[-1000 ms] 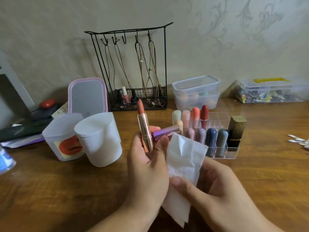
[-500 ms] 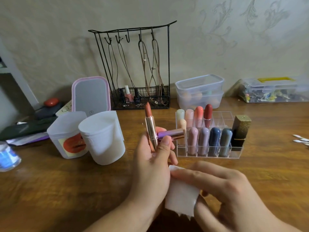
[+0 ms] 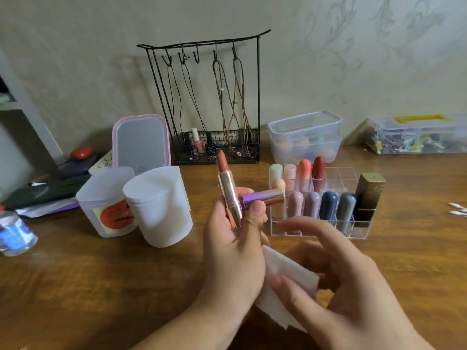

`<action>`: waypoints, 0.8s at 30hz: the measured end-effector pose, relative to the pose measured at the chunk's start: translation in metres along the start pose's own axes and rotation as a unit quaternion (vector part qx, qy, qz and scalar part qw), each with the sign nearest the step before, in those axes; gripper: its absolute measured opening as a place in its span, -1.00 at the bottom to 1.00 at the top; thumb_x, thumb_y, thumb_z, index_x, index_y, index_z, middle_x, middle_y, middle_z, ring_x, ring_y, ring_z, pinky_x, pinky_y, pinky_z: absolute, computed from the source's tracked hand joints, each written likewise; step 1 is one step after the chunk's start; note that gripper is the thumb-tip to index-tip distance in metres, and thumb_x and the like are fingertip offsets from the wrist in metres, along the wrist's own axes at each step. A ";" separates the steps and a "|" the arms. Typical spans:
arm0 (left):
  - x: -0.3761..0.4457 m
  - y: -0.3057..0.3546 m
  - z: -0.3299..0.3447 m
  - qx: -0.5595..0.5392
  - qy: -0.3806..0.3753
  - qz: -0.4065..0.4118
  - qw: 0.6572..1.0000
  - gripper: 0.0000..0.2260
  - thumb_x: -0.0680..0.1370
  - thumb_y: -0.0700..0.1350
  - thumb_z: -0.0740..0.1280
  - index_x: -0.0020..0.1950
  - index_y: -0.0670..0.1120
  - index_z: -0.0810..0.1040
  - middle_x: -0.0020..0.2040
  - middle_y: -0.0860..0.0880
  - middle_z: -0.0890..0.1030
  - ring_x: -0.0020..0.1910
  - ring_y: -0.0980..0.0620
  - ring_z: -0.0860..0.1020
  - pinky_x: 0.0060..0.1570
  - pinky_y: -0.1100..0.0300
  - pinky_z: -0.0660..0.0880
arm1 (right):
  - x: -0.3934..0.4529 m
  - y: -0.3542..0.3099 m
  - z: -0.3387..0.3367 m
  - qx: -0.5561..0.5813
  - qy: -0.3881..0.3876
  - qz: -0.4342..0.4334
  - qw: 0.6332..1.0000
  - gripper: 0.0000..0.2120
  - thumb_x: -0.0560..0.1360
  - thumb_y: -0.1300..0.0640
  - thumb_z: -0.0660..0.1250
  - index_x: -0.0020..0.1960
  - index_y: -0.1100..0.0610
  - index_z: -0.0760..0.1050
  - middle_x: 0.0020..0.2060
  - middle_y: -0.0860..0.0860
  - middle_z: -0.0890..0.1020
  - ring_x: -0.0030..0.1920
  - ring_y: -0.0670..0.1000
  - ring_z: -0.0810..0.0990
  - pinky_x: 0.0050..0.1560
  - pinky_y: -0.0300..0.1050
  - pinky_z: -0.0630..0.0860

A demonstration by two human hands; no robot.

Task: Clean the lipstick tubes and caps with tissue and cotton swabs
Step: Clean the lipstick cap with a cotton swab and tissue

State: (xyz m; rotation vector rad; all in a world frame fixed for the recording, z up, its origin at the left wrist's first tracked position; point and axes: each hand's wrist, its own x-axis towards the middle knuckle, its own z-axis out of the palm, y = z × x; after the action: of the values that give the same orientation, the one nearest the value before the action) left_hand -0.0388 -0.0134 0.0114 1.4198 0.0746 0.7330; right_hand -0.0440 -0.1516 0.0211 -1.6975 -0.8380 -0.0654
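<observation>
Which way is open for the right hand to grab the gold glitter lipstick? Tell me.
Probably yes: the right hand sits just in front of the organizer, and the gold glitter lipstick stands at its exposed right end. But it is holding the tissue.

left hand [image 3: 233,251] bare | right hand [image 3: 353,294] bare | forearms unsleeved (short unpainted nails)

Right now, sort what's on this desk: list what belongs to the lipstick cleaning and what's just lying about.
For the job:
open lipstick and purple cap, held by left hand
tissue, held by right hand
lipstick rack
cotton swabs
tissue roll

Lying about:
mirror
necklace stand
storage boxes
</observation>
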 end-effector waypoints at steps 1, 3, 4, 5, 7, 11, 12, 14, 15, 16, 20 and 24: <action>0.000 0.000 -0.001 0.016 0.006 0.013 1.000 -0.76 0.44 0.04 0.32 0.05 -0.02 0.52 -0.28 0.05 0.57 -0.33 0.09 0.51 -0.30 0.17 0.48 | 0.000 0.002 0.002 0.053 -0.007 0.035 0.998 -0.63 0.43 0.09 0.52 0.06 -0.29 0.48 -0.28 -0.04 0.67 -0.32 -0.04 0.65 -0.35 -0.04 0.62; 0.000 0.002 0.000 -0.012 0.009 0.011 1.000 -0.76 0.45 0.01 0.32 0.06 -0.05 0.51 -0.27 0.05 0.56 -0.35 0.10 0.48 -0.33 0.21 0.45 | 0.001 0.006 0.002 0.051 0.020 0.021 0.998 -0.74 0.42 0.06 0.53 -0.02 -0.22 0.55 -0.28 -0.05 0.69 -0.33 -0.12 0.65 -0.34 -0.16 0.60; -0.001 0.003 0.001 -0.044 0.001 -0.004 0.999 -0.77 0.46 -0.02 0.32 0.06 -0.08 0.50 -0.29 0.04 0.54 -0.41 0.11 0.44 -0.40 0.24 0.42 | 0.001 0.007 0.001 0.001 0.051 -0.025 0.998 -0.81 0.41 0.08 0.52 -0.07 -0.19 0.61 -0.31 -0.09 0.69 -0.39 -0.18 0.62 -0.37 -0.23 0.57; -0.001 0.003 0.001 -0.077 -0.011 -0.021 0.997 -0.79 0.47 -0.05 0.33 0.06 -0.10 0.49 -0.31 0.03 0.53 -0.46 0.10 0.41 -0.46 0.26 0.39 | 0.002 0.005 0.001 -0.057 0.081 -0.075 0.992 -0.83 0.39 0.11 0.52 -0.12 -0.16 0.66 -0.32 -0.13 0.69 -0.42 -0.21 0.59 -0.39 -0.29 0.53; -0.003 0.002 0.002 -0.116 -0.033 -0.046 0.992 -0.82 0.51 -0.07 0.38 0.04 -0.11 0.50 -0.29 -0.03 0.53 -0.46 0.07 0.42 -0.46 0.25 0.40 | 0.002 0.003 0.000 -0.097 0.124 -0.133 0.978 -0.81 0.36 0.16 0.51 -0.09 -0.09 0.72 -0.24 -0.20 0.71 -0.36 -0.26 0.63 -0.35 -0.36 0.54; -0.008 -0.002 0.004 -0.123 -0.051 -0.069 0.989 -0.88 0.47 -0.04 0.38 -0.04 -0.04 0.57 -0.27 -0.06 0.54 -0.41 0.04 0.46 -0.38 0.25 0.45 | 0.005 0.010 -0.001 -0.117 0.114 -0.157 0.974 -0.86 0.39 0.17 0.52 -0.05 0.02 0.72 -0.30 -0.23 0.67 -0.32 -0.32 0.60 -0.26 -0.46 0.48; -0.009 -0.002 0.004 -0.132 -0.055 -0.078 0.987 -0.90 0.48 -0.05 0.39 -0.06 -0.03 0.58 -0.28 -0.07 0.54 -0.42 0.05 0.45 -0.40 0.26 0.44 | 0.006 0.012 -0.001 -0.136 0.105 -0.166 0.971 -0.88 0.41 0.16 0.51 -0.05 0.05 0.72 -0.31 -0.26 0.62 -0.33 -0.35 0.57 -0.25 -0.49 0.45; -0.010 -0.001 0.005 -0.149 -0.066 -0.084 0.983 -0.90 0.47 -0.06 0.39 -0.05 -0.04 0.57 -0.27 -0.07 0.53 -0.45 0.06 0.42 -0.45 0.29 0.41 | 0.007 0.013 0.001 -0.160 0.090 -0.172 0.968 -0.87 0.39 0.19 0.52 -0.07 0.06 0.73 -0.33 -0.29 0.53 -0.34 -0.38 0.51 -0.25 -0.52 0.42; -0.009 -0.002 0.005 -0.148 -0.067 -0.078 0.984 -0.87 0.46 -0.06 0.38 -0.03 -0.06 0.56 -0.27 -0.07 0.52 -0.48 0.07 0.40 -0.48 0.30 0.39 | 0.006 0.013 0.001 -0.155 0.084 -0.163 0.971 -0.86 0.39 0.20 0.51 -0.07 0.04 0.73 -0.34 -0.29 0.54 -0.35 -0.36 0.52 -0.27 -0.51 0.42; -0.008 -0.002 0.004 -0.141 -0.065 -0.069 0.985 -0.83 0.44 -0.06 0.37 -0.01 -0.07 0.54 -0.28 -0.06 0.52 -0.49 0.08 0.38 -0.50 0.32 0.37 | 0.005 0.012 0.000 -0.136 0.077 -0.146 0.977 -0.86 0.40 0.19 0.50 -0.08 0.01 0.73 -0.35 -0.27 0.57 -0.36 -0.32 0.55 -0.31 -0.48 0.43; -0.004 -0.004 0.003 -0.089 -0.042 -0.036 0.995 -0.86 0.43 -0.02 0.39 -0.05 0.00 0.55 -0.32 -0.01 0.54 -0.49 0.13 0.39 -0.50 0.33 0.36 | 0.002 0.006 -0.004 -0.066 0.027 -0.062 0.996 -0.85 0.41 0.04 0.49 -0.02 -0.10 0.70 -0.24 -0.21 0.70 -0.31 -0.20 0.66 -0.40 -0.29 0.56; -0.006 0.000 0.002 -0.012 -0.025 0.030 0.999 -0.86 0.46 0.00 0.36 -0.02 0.02 0.55 -0.28 0.06 0.62 -0.34 0.15 0.54 -0.27 0.31 0.48 | 0.002 0.009 -0.002 -0.003 0.035 0.022 0.999 -0.64 0.40 0.17 0.52 0.06 -0.22 0.60 -0.27 -0.13 0.72 -0.29 -0.07 0.70 -0.23 -0.07 0.66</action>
State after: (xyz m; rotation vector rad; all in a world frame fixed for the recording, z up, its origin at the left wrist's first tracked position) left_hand -0.0422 -0.0181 0.0092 1.4224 -0.0159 0.7451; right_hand -0.0366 -0.1531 0.0152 -1.7090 -0.7490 -0.0979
